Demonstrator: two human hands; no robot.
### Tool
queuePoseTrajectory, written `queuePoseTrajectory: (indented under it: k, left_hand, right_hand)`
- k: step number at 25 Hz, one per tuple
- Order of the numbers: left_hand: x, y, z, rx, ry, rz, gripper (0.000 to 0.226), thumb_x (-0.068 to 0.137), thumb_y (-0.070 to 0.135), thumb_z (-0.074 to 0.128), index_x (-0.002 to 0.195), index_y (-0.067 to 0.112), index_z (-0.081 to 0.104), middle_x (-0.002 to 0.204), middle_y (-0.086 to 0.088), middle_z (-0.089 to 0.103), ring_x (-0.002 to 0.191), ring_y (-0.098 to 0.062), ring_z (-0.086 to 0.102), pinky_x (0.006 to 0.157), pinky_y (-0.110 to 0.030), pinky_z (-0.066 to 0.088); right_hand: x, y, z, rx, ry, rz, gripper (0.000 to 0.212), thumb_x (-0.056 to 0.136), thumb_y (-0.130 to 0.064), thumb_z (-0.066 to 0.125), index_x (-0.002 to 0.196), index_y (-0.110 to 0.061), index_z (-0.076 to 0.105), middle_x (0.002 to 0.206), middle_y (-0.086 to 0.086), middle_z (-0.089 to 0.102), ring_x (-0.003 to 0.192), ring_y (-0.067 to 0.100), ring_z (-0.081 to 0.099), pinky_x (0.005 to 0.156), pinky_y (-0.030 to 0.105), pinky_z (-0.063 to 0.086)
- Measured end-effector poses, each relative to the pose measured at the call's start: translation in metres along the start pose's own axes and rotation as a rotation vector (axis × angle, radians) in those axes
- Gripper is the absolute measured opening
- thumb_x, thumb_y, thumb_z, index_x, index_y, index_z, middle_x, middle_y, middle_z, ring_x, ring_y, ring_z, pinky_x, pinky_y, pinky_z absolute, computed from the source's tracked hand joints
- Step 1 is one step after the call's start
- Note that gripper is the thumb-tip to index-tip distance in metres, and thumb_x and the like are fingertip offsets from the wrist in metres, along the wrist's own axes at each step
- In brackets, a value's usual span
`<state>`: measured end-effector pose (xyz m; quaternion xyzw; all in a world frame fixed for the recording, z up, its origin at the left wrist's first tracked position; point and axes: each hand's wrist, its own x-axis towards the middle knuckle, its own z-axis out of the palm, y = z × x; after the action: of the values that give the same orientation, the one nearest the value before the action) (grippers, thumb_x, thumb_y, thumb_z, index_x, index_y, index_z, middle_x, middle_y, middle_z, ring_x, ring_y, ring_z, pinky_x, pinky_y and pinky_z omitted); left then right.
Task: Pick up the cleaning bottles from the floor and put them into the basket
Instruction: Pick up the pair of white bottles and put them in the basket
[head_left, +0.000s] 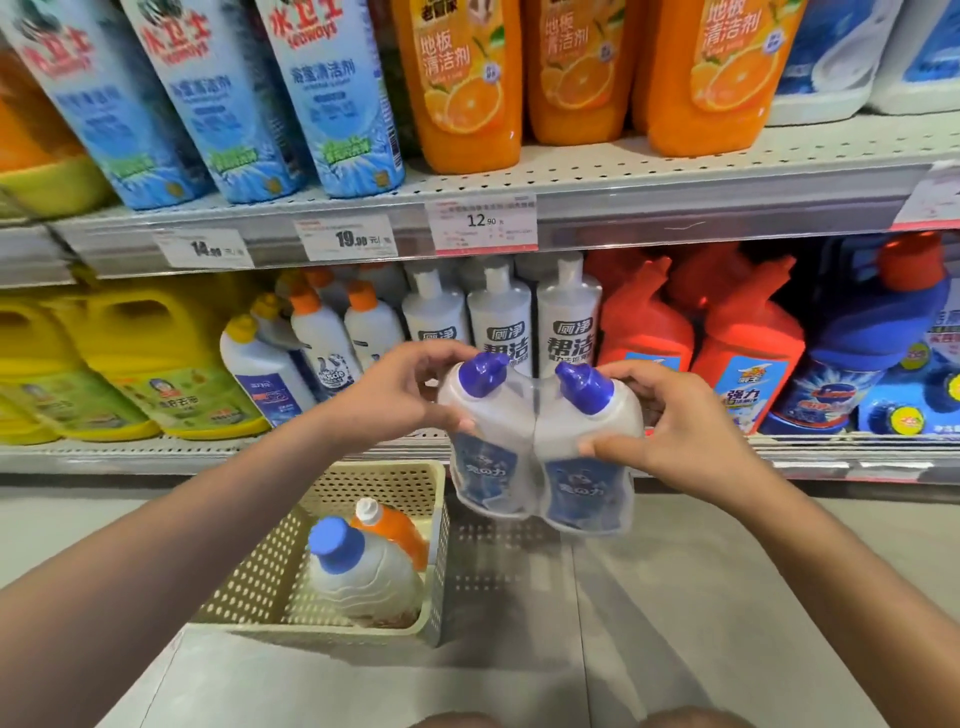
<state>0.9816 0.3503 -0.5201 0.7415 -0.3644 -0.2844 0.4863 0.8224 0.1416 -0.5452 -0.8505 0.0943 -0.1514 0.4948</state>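
Holding twin-pack bottles upright, caps up, both hands

White bottles, blue caps, cream basket
We see a twin pack of white bottles with dark blue caps and blue labels; a cream basket patterned with small holes, holding a white bottle with a blue cap and an orange bottle with a white cap; the floor is grey
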Motion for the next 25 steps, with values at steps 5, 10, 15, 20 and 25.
queuePoseTrajectory:
  k: [5, 10, 15, 20, 25]
  left_hand:
    - [-0.015, -0.001, -0.033, 0.020, 0.073, -0.004, 0.053, 0.060, -0.008, 0.075, 0.109, 0.009, 0.061, 0.104, -0.014, 0.065, 0.095, -0.020, 0.061, 0.079, -0.040, 0.057]
    - [-0.032, -0.009, -0.061, 0.033, 0.140, -0.029, 0.051, 0.062, -0.009, 0.075, 0.106, 0.013, 0.062, 0.096, -0.014, 0.067, 0.077, -0.013, 0.065, 0.059, -0.032, 0.057]
    - [-0.051, -0.022, -0.091, 0.020, 0.222, -0.071, 0.054, 0.059, -0.003, 0.078, 0.107, 0.015, 0.063, 0.106, -0.020, 0.069, 0.094, -0.036, 0.061, 0.085, -0.060, 0.047]
    - [-0.071, -0.030, -0.119, 0.024, 0.261, -0.100, 0.054, 0.060, -0.009, 0.076, 0.109, 0.011, 0.062, 0.108, -0.018, 0.068, 0.103, -0.036, 0.061, 0.084, -0.039, 0.054]
    - [-0.089, -0.044, -0.144, 0.019, 0.348, -0.119, 0.055, 0.059, -0.008, 0.076, 0.106, 0.018, 0.063, 0.107, -0.012, 0.069, 0.103, -0.032, 0.063, 0.086, -0.044, 0.055]
  right_hand:
    - [0.023, -0.019, 0.024, 0.021, -0.025, -0.038, 0.052, 0.050, -0.023, 0.081, 0.098, -0.031, 0.061, 0.094, -0.007, 0.072, 0.087, 0.009, 0.067, 0.085, 0.043, 0.054]
    - [0.043, -0.034, 0.053, -0.010, -0.059, -0.062, 0.053, 0.046, -0.036, 0.078, 0.096, -0.040, 0.059, 0.096, -0.010, 0.071, 0.089, 0.010, 0.066, 0.084, 0.045, 0.054]
    - [0.061, -0.050, 0.086, -0.002, -0.115, -0.079, 0.052, 0.047, -0.034, 0.078, 0.093, -0.046, 0.057, 0.099, -0.008, 0.070, 0.091, 0.012, 0.065, 0.086, 0.045, 0.053]
    - [0.077, -0.066, 0.117, 0.006, -0.183, -0.095, 0.056, 0.056, -0.017, 0.083, 0.105, -0.030, 0.057, 0.104, -0.003, 0.067, 0.094, 0.014, 0.063, 0.090, 0.042, 0.052]
    - [0.094, -0.079, 0.148, -0.010, -0.220, -0.118, 0.060, 0.056, -0.018, 0.083, 0.110, -0.024, 0.056, 0.105, -0.002, 0.065, 0.094, 0.016, 0.062, 0.091, 0.041, 0.051]
